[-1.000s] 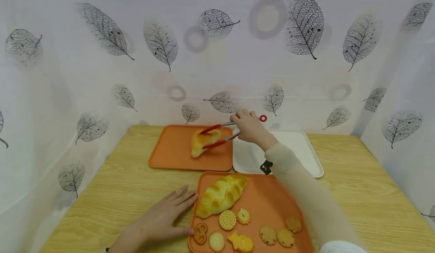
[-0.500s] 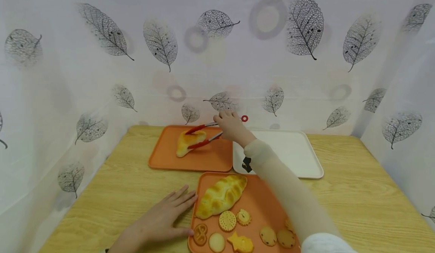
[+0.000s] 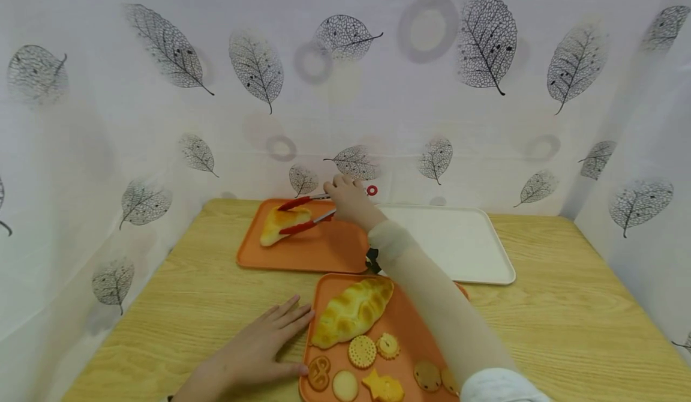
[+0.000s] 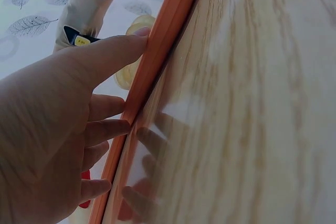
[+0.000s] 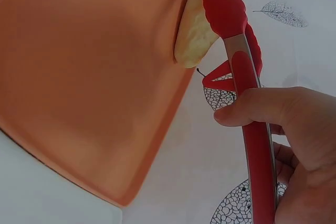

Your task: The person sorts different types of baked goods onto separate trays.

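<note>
My right hand point(image 3: 353, 201) grips red-tipped metal tongs point(image 3: 297, 228) above the far orange tray point(image 3: 324, 255). Between the tongs' arms is a golden, roughly triangular bread roll point(image 3: 270, 231), at that tray's left side. In the right wrist view one red tong head point(image 5: 224, 6) overlaps the bread; whether the bread touches the tray is unclear. My left hand point(image 3: 254, 345) lies with fingers extended beside the near orange tray point(image 3: 407, 318); in the left wrist view its thumb and fingertips touch the tray's rim point(image 4: 157, 45).
On the near tray are a long braided loaf point(image 3: 353, 312), a pretzel-shaped cookie point(image 3: 318, 373), a fish-shaped one point(image 3: 384, 386) and several round cookies. My right forearm covers its right part. A white tray point(image 3: 453, 240) stands right of the far orange one. Leaf-printed curtain point(image 3: 345, 108) surrounds the table.
My right hand has moved left with the tongs, and the bread roll has travelled with them from the middle to the left of the far orange tray. The left hand stays put.
</note>
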### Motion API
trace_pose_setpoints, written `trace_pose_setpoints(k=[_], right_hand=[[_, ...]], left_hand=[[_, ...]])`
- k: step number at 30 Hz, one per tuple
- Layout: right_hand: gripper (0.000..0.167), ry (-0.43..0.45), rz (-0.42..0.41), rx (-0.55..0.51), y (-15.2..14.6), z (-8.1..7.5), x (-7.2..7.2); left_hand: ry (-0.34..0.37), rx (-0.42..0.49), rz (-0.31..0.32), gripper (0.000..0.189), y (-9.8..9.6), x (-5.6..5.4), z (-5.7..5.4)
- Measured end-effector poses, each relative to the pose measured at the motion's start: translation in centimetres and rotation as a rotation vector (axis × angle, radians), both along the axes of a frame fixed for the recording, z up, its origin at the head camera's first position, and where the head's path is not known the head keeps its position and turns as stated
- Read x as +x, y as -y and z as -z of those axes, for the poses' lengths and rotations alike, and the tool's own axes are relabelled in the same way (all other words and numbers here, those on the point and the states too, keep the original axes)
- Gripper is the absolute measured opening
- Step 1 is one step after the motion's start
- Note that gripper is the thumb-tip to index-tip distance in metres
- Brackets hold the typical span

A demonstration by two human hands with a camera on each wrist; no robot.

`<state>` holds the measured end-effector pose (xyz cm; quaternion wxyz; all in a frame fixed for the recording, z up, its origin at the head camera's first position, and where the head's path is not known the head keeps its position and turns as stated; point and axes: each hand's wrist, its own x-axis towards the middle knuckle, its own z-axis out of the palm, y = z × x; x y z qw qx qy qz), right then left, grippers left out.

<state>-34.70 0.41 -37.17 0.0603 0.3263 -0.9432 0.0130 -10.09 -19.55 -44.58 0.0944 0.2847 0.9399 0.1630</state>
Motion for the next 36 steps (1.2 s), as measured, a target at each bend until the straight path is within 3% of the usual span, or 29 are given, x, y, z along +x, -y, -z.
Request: trace_pose_setpoints(k=[11,22,31,36], right_hand=[[0.063,0.012,0.02,0.048,0.8,0.5,0.3],[0.069,0.008,0.016,-0.012,-2.3,-0.1,0.6],[0.067,-0.023,-0.028,-0.065,-6.0,-1.5,2.3],[0.064,-0.06,-0.062,-0.112,-8.3,-2.0,3.9]], left_hand=[[0.005,-0.006,0.0,0.084,0.0,0.0,0.0],[0.0,-0.008,0.002,0.084,-0.2,0.1,0.1],[0.015,-0.004,-0.003,0.084,-0.2,0.1,0.0],[0.004,-0.012,-0.001,0.085,-0.1,0.1,0.0]])
